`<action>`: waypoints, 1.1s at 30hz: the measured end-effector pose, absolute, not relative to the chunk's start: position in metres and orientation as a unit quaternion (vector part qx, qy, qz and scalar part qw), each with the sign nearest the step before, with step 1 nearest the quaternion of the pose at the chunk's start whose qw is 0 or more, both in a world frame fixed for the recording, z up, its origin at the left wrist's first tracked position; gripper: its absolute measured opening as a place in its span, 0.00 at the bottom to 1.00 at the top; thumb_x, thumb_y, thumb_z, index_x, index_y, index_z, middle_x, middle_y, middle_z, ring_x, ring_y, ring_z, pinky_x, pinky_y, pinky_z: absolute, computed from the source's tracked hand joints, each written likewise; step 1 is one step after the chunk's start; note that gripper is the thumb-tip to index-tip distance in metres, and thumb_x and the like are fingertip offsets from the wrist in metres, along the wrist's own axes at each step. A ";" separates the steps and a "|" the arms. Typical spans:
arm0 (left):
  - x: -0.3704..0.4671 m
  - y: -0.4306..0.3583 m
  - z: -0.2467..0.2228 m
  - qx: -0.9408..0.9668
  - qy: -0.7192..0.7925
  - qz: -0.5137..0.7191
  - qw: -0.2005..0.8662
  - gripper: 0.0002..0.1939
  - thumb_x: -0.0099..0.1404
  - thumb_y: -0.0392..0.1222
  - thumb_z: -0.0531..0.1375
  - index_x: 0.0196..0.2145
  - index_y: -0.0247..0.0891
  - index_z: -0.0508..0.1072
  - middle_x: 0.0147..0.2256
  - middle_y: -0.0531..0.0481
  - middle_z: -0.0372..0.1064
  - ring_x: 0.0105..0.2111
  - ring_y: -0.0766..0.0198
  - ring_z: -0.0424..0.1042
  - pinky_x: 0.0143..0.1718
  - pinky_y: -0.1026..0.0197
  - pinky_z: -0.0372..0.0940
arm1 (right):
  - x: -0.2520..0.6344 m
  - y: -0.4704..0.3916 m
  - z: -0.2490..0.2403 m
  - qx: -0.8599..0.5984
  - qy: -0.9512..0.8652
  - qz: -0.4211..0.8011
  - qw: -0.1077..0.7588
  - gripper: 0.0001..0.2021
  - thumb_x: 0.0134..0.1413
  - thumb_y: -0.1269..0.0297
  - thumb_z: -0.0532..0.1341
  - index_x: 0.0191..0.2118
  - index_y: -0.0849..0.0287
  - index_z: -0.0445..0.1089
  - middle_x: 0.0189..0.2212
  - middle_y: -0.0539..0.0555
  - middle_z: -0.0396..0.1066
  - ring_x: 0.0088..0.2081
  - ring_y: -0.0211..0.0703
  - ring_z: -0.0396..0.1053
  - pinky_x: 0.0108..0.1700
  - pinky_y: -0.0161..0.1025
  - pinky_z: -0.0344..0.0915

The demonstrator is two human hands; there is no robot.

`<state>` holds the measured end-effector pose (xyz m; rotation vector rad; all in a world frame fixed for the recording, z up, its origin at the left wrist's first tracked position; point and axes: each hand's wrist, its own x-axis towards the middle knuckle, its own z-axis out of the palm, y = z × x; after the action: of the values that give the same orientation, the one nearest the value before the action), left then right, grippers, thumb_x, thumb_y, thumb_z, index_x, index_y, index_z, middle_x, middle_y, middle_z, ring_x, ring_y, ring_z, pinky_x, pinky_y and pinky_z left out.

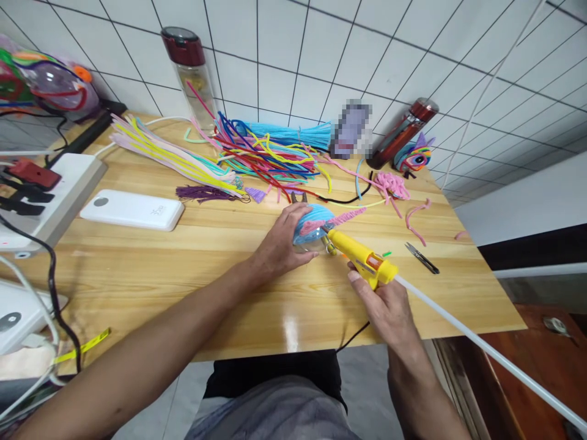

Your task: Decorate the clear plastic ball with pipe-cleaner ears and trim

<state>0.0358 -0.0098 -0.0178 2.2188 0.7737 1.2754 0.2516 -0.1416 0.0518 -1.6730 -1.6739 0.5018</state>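
My left hand (285, 243) is wrapped round a clear rounded piece covered on top with blue pipe cleaners (316, 214). A pink pipe-cleaner shape (346, 216) lies across the blue and juts out to the right. In my right hand (383, 299) is a yellow hot glue gun (360, 252), its nozzle touching or very close to the pink and blue surface. A long white glue stick (481, 345) runs out of the gun's back end toward the lower right. The underside of the clear piece is partly hidden by my left fingers.
Loose coloured pipe cleaners (270, 153) lie along the back, beside a glass bottle (192, 73) and a red flask (403, 131). Small black snips (422, 258) and a pink coil (392, 185) are on the right. A white power bank (132, 209) and a power strip (55, 195) sit left.
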 end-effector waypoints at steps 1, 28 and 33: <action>0.036 -0.010 -0.017 0.807 0.285 0.462 0.234 0.49 0.57 0.37 0.75 0.69 0.44 0.55 0.66 0.34 0.62 0.70 0.41 0.63 0.72 0.33 0.61 | 0.252 -0.142 0.051 -0.648 -0.648 0.195 0.350 0.11 0.68 0.52 0.61 0.43 0.53 0.75 0.34 0.53 0.78 0.36 0.49 0.76 0.40 0.43 0.72; 0.037 -0.011 -0.018 0.798 0.280 0.474 0.244 0.50 0.55 0.36 0.76 0.69 0.44 0.57 0.65 0.34 0.62 0.70 0.40 0.63 0.72 0.33 0.61 | 0.249 -0.147 0.044 -0.638 -0.673 0.149 0.343 0.11 0.69 0.53 0.62 0.45 0.53 0.74 0.39 0.55 0.79 0.41 0.50 0.77 0.45 0.44 0.74; 0.037 -0.010 -0.019 0.799 0.273 0.479 0.241 0.49 0.56 0.37 0.76 0.69 0.43 0.57 0.65 0.33 0.62 0.69 0.40 0.63 0.72 0.33 0.62 | 0.248 -0.147 0.046 -0.631 -0.682 0.139 0.341 0.09 0.70 0.55 0.61 0.44 0.54 0.74 0.38 0.54 0.79 0.39 0.48 0.77 0.44 0.43 0.73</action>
<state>0.0373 -0.0104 -0.0185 2.1864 0.7457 1.3099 0.2484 -0.1466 0.0460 -1.6414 -1.7751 0.3617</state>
